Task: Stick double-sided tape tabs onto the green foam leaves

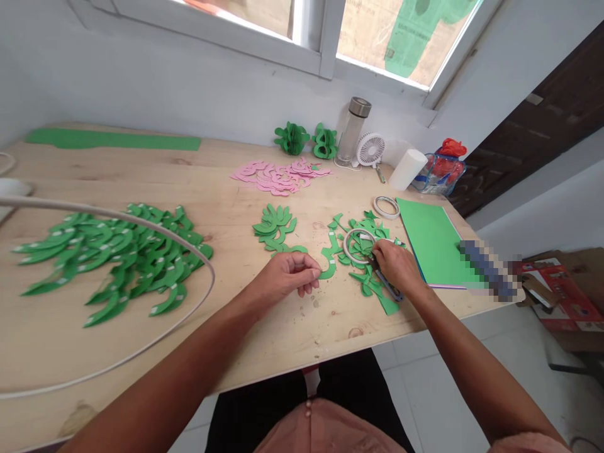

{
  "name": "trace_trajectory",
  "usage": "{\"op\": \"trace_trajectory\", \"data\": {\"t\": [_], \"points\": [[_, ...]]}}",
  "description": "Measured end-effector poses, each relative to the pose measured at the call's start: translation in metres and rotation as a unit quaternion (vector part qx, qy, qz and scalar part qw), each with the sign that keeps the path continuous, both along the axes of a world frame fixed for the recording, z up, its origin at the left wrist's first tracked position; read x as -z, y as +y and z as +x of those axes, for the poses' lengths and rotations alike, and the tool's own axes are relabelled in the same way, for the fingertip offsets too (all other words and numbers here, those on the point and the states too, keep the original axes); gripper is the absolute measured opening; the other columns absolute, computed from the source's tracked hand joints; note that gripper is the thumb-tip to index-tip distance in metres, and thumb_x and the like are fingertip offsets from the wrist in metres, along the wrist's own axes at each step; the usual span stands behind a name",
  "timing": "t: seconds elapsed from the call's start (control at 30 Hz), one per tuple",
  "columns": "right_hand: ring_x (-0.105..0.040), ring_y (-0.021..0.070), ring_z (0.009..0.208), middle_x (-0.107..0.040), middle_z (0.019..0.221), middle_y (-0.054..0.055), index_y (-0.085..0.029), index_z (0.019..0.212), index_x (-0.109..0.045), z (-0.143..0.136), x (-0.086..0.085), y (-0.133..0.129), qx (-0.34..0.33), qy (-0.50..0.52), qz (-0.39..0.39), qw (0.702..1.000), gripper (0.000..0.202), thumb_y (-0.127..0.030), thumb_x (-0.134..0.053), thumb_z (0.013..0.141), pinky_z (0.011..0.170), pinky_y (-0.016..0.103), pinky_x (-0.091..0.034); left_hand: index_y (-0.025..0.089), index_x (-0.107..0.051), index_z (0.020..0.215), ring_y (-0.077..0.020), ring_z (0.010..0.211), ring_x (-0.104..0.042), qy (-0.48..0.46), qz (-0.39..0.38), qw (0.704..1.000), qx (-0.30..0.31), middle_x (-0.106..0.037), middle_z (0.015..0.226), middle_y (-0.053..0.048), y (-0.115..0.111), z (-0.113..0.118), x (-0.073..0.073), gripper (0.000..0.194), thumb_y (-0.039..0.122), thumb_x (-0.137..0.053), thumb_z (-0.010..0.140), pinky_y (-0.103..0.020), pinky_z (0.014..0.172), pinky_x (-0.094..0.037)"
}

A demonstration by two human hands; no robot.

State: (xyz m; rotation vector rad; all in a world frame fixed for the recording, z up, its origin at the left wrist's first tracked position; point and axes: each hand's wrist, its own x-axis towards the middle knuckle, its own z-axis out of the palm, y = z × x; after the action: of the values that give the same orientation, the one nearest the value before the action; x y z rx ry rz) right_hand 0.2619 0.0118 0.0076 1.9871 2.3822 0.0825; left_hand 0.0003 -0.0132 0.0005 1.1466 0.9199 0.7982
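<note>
My left hand (292,274), thumb and forefinger pinched, grips the end of a curved green paper piece (329,269) with white patches on it. Just above the table, my right hand (395,263) is closed at the right edge of a narrow white tape roll (346,246); its fingertips are partly hidden. Below that hand lies a grey cutter-like tool (389,286), its upper end covered. Green paper scraps (368,280) lie around and beneath the roll. Left of them sits a small pile of green curved pieces (274,224).
A large heap of green paper curves (136,251) lies left, crossed by a white cable (211,270). Pink cutouts (278,176), two green paper ornaments (291,138), a glass bottle (350,132) and a small fan (370,150) stand behind. Green sheets (434,242) and another tape roll (387,207) are right.
</note>
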Motion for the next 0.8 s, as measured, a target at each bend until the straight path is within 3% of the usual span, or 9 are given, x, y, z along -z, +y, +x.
{"op": "trace_trajectory", "data": {"t": [0.27, 0.8], "points": [[-0.061, 0.0194, 0.083, -0.070, 0.093, 0.006, -0.020, 0.092, -0.063, 0.0034, -0.0047, 0.0015, -0.030, 0.032, -0.008, 0.999, 0.022, -0.022, -0.041, 0.093, 0.066, 0.027, -0.033, 0.014, -0.060, 0.069, -0.0090, 0.048, -0.053, -0.003, 0.005, 1.000, 0.003, -0.063, 0.058, -0.001, -0.0001, -0.0001, 0.0018, 0.021, 0.033, -0.069, 0.070, -0.021, 0.045, -0.043], [-0.059, 0.0214, 0.079, -0.067, 0.089, 0.009, -0.016, 0.090, -0.058, -0.0023, -0.0028, 0.0022, -0.037, -0.103, 0.011, 0.994, 0.021, -0.020, -0.038, 0.095, 0.063, 0.030, -0.029, 0.014, -0.060, 0.070, -0.0090, 0.049, -0.054, -0.007, 0.004, 1.000, 0.002, -0.064, 0.059, -0.001, -0.0007, 0.0000, 0.0021, 0.021, 0.034, -0.069, 0.070, -0.021, 0.046, -0.043]]}}
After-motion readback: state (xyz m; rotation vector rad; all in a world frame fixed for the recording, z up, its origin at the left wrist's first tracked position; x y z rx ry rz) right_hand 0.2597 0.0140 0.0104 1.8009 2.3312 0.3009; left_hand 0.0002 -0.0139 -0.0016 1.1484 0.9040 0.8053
